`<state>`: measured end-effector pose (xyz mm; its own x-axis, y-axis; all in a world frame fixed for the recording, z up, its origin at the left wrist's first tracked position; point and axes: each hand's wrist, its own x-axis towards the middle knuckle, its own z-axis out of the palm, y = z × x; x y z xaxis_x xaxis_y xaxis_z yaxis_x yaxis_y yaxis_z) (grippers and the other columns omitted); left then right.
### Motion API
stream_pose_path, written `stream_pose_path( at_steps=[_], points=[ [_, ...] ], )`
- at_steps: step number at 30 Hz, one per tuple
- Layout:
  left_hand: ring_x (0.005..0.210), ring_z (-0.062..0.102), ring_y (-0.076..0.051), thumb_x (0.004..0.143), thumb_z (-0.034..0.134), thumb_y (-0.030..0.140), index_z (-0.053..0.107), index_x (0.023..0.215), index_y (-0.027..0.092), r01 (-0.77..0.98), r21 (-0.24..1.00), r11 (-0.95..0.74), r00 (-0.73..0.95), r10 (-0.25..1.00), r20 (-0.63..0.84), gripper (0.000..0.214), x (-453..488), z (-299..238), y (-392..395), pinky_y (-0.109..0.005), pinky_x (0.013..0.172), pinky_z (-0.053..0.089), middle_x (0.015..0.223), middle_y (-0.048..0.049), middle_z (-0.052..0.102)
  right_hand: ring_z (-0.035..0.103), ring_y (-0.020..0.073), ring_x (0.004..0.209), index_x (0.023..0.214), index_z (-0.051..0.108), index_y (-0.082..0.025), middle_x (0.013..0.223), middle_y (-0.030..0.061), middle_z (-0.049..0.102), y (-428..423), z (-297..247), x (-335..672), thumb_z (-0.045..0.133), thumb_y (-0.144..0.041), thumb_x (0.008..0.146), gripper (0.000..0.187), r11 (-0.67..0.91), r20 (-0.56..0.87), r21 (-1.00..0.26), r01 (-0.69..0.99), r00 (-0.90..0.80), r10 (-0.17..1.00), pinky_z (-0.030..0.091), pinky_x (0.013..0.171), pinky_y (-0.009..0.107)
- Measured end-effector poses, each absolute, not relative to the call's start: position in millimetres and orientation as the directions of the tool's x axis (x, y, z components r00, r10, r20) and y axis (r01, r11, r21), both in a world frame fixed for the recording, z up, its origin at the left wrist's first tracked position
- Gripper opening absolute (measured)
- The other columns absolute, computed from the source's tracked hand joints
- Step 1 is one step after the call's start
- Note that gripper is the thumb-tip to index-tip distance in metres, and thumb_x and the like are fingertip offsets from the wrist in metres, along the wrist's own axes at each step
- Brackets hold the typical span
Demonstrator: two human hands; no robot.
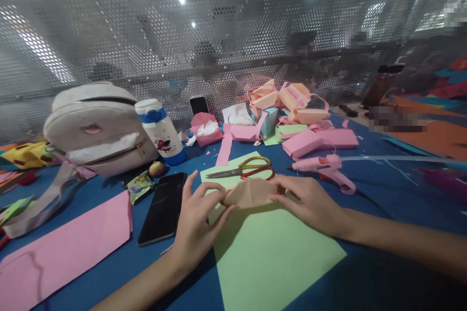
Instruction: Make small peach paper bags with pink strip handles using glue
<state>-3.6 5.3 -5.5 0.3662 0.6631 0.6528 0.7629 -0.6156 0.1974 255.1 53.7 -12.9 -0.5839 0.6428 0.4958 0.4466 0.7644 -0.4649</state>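
Note:
Between my two hands is a small folded piece of tan paper (250, 193), creased down its middle. My left hand (200, 214) pinches its left end between thumb and fingers, the little-finger side raised. Its right end is pinched by my right hand (308, 200). Below the piece lies a large light green sheet (273, 262) on the blue table. Scissors (233, 172) with one yellow and one red handle loop rest on the sheet just beyond the tan paper. A pink glue gun (328, 167) lies past my right hand, a long clear glue stick out of its back.
A black phone (162, 209) and pink sheets (73, 248) lie to the left. Behind them stand a white backpack (98, 126) and a white-and-blue bottle (160, 131). Folded pink and orange paper pieces (292, 99) are heaped at the back, before a perforated metal screen (233, 24).

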Motion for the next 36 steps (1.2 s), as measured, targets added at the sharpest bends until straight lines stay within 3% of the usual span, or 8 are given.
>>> stream_pose_path(
  at_steps=[4, 7, 8, 12, 15, 19, 22, 36],
  points=[
    [0.073, 0.063, -0.018, 0.088, 0.065, 0.021, 0.049, 0.124, 0.025, 0.741, 0.46, -0.489, 0.146, 0.787, 0.6, 0.039, -1, -10, 8, -0.047, 0.096, 0.04, 0.073, 0.005, 0.063, 0.062, 0.013, 0.063, 0.125, 0.043, -0.023, 0.073, -0.006, 0.064, 53, -15, 249, 0.059, -0.024, 0.095, 0.035, 0.614, 0.43, -0.699, 0.367, -0.471, 0.771, 0.043, 0.06, 0.021],
    [0.069, 0.059, -0.018, 0.09, 0.062, 0.021, 0.044, 0.135, 0.027, 0.704, 0.508, -0.496, 0.125, 0.791, 0.599, 0.049, 0, -14, 10, -0.038, 0.081, 0.043, 0.075, 0.0037, 0.063, 0.064, 0.0131, 0.072, 0.115, 0.053, -0.023, 0.085, -0.0017, 0.067, 56, -19, 249, 0.057, -0.022, 0.095, 0.021, 0.642, 0.475, -0.692, 0.33, -0.461, 0.749, 0.045, 0.065, 0.021],
    [0.068, 0.058, -0.017, 0.091, 0.061, 0.02, 0.045, 0.134, 0.027, 0.698, 0.489, -0.523, 0.149, 0.774, 0.615, 0.047, -1, -14, 11, -0.037, 0.08, 0.042, 0.077, 0.0031, 0.064, 0.064, 0.0132, 0.076, 0.109, 0.058, -0.023, 0.089, -0.0001, 0.068, 57, -20, 249, 0.055, -0.021, 0.096, 0.013, 0.664, 0.49, -0.675, 0.321, -0.478, 0.729, 0.046, 0.066, 0.021],
    [0.066, 0.056, -0.014, 0.094, 0.057, 0.017, 0.064, 0.113, 0.028, 0.685, 0.394, -0.614, 0.284, 0.722, 0.631, 0.023, -2, -13, 13, -0.036, 0.082, 0.036, 0.085, 0.0023, 0.071, 0.065, 0.0138, 0.084, 0.097, 0.07, -0.022, 0.092, 0.0015, 0.071, 59, -23, 248, 0.055, -0.017, 0.096, 0.016, 0.698, 0.523, -0.672, 0.247, -0.51, 0.684, 0.048, 0.074, 0.022],
    [0.065, 0.055, -0.014, 0.093, 0.064, 0.029, 0.071, 0.103, 0.028, 0.671, 0.422, -0.609, 0.278, 0.735, 0.618, 0.012, 1, -11, 13, -0.035, 0.077, 0.035, 0.08, 0.0041, 0.073, 0.065, 0.0142, 0.079, 0.096, 0.074, -0.023, 0.088, 0.0009, 0.072, 57, -25, 243, 0.066, -0.018, 0.089, 0.012, 0.632, 0.49, -0.739, 0.234, -0.458, 0.742, 0.049, 0.068, 0.022],
    [0.06, 0.051, -0.015, 0.09, 0.065, 0.048, 0.075, 0.095, 0.029, 0.661, 0.501, -0.558, 0.191, 0.771, 0.607, 0.022, 6, -10, 12, -0.033, 0.067, 0.035, 0.068, 0.0039, 0.069, 0.063, 0.0145, 0.069, 0.094, 0.078, -0.025, 0.083, 0.0014, 0.072, 54, -27, 238, 0.071, -0.021, 0.083, 0.014, 0.502, 0.395, -0.829, 0.245, -0.379, 0.837, 0.047, 0.054, 0.021],
    [0.057, 0.05, -0.014, 0.088, 0.065, 0.053, 0.077, 0.092, 0.029, 0.643, 0.539, -0.544, 0.179, 0.791, 0.585, 0.028, 6, -11, 12, -0.032, 0.063, 0.034, 0.058, 0.0049, 0.063, 0.061, 0.0144, 0.066, 0.094, 0.08, -0.025, 0.08, 0.0021, 0.07, 54, -26, 238, 0.073, -0.025, 0.08, 0.015, 0.465, 0.369, -0.851, 0.245, -0.353, 0.86, 0.049, 0.054, 0.022],
    [0.066, 0.055, -0.017, 0.087, 0.068, 0.048, 0.078, 0.095, 0.03, 0.671, 0.496, -0.551, 0.199, 0.778, 0.596, 0.021, 0, -16, 10, -0.038, 0.075, 0.033, 0.066, 0.0035, 0.072, 0.057, 0.0217, 0.086, 0.106, 0.077, -0.027, 0.087, 0.0054, 0.072, 57, -33, 248, 0.067, -0.036, 0.091, 0.02, 0.717, 0.579, -0.634, 0.292, -0.435, 0.689, 0.051, 0.075, 0.036]
  ],
)
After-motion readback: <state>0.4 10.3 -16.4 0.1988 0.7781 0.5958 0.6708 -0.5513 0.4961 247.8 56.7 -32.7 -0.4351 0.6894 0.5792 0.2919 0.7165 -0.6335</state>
